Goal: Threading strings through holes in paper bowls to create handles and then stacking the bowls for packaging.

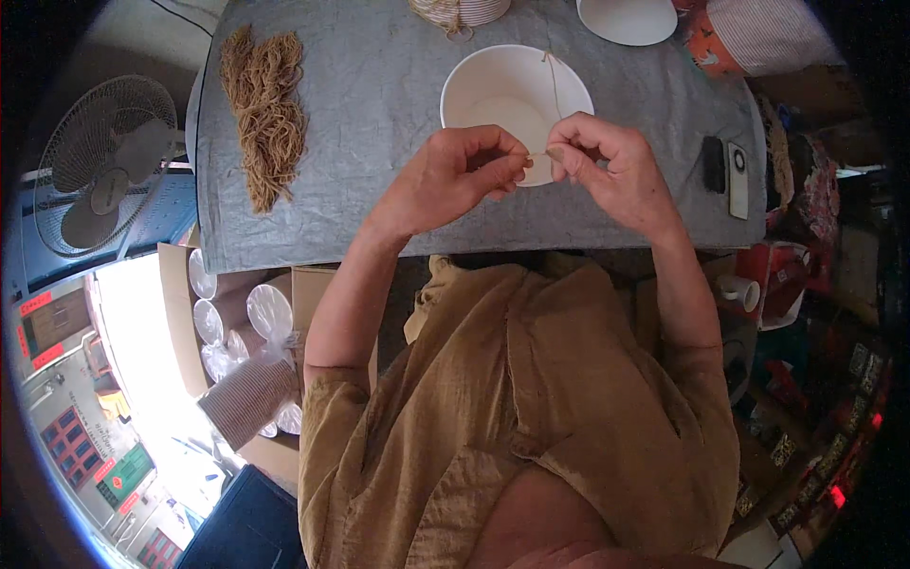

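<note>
Just over the near rim of a white round tub (pixel 479 81), my two hands meet, fingertips pinched. A thin tan twine (pixel 536 155) spans the small gap between them. My left hand (pixel 464 175) grips one end of it, with the fingers curled. Thumb and forefinger of my right hand (pixel 611 166) close on the other side. From the tub's far rim, where there seems to be a small knot, a strand runs down to my right hand. The tub's open mouth faces me, and its near side is partly hidden by my hands.
A bundle of tan twine strands (pixel 263 119) lies on the grey-covered table (pixel 365 123). More tubs (pixel 630 17) stand along the far edge. A white device (pixel 737 180) and a black object (pixel 714 164) lie at right. A fan (pixel 109 166) and boxed, plastic-wrapped striped rolls (pixel 248 398) are at left.
</note>
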